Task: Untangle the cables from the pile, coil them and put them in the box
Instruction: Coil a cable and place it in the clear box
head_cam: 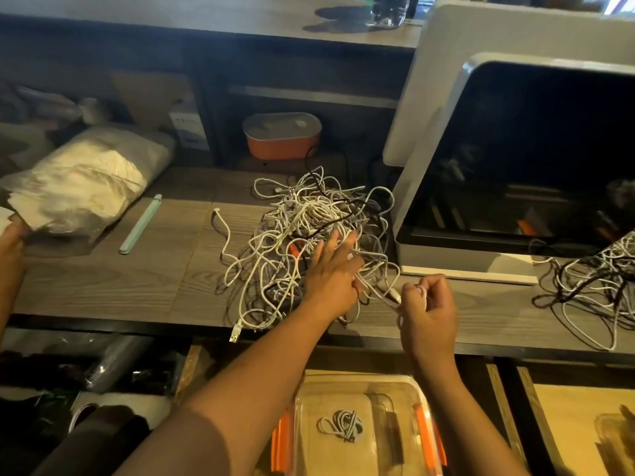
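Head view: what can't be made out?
All head view:
- cable pile: near part covered by the left hand; strand routes lost in the tangle.
- white cable pinched by the right hand: plug too small to identify.
- box: near end cut off by the bottom edge.
- second tangle: cut off by the right edge.
- bag: blurred.

White appliance (pixel 515 159), dark front panel, stands on wooden counter (pixel 103 286); orange tub (pixel 281 149) with white lid sits left of it, further back; pale green strip (pixel 141 223) lies further left; plastic-wrapped bundle (pixel 86 180) leftmost.
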`<action>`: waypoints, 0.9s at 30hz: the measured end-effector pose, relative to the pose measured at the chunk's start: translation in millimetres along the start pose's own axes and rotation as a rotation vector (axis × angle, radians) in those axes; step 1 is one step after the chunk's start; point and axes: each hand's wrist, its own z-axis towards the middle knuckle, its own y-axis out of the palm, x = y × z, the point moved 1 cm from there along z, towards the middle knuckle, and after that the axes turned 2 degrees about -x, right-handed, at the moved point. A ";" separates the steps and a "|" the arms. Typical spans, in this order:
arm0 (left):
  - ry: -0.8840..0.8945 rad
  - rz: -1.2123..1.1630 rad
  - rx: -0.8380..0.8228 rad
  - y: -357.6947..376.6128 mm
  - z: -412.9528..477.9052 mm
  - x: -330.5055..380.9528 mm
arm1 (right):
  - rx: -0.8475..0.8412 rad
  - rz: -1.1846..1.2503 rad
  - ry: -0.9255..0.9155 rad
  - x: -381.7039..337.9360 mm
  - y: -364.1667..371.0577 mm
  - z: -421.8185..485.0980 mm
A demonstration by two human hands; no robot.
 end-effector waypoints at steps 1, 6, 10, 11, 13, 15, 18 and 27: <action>-0.012 0.015 -0.019 -1.0 2.0 -1.1 | 0.004 -0.066 0.009 1.4 -0.7 2.1; -0.057 0.052 -0.080 1.0 5.4 3.0 | -0.245 -0.744 0.226 30.3 -1.1 19.4; -0.071 0.063 -0.078 8.3 6.7 -1.7 | -0.470 -0.939 0.291 41.6 2.7 27.3; -0.084 0.049 -0.099 7.5 8.3 -2.8 | -0.515 -0.953 0.271 41.1 3.0 29.6; -0.115 0.015 -0.141 5.6 10.7 -3.0 | -0.554 -0.928 0.200 39.6 2.4 33.1; -0.137 -0.002 -0.134 6.4 11.1 -3.5 | -0.490 -0.786 0.109 40.6 1.9 33.7; -0.134 -0.036 -0.110 14.0 13.6 -6.9 | -0.375 -0.458 -0.040 30.2 6.7 27.9; -0.159 -0.191 -0.116 9.1 27.9 -17.3 | -0.265 -0.021 -0.037 -13.1 23.7 14.5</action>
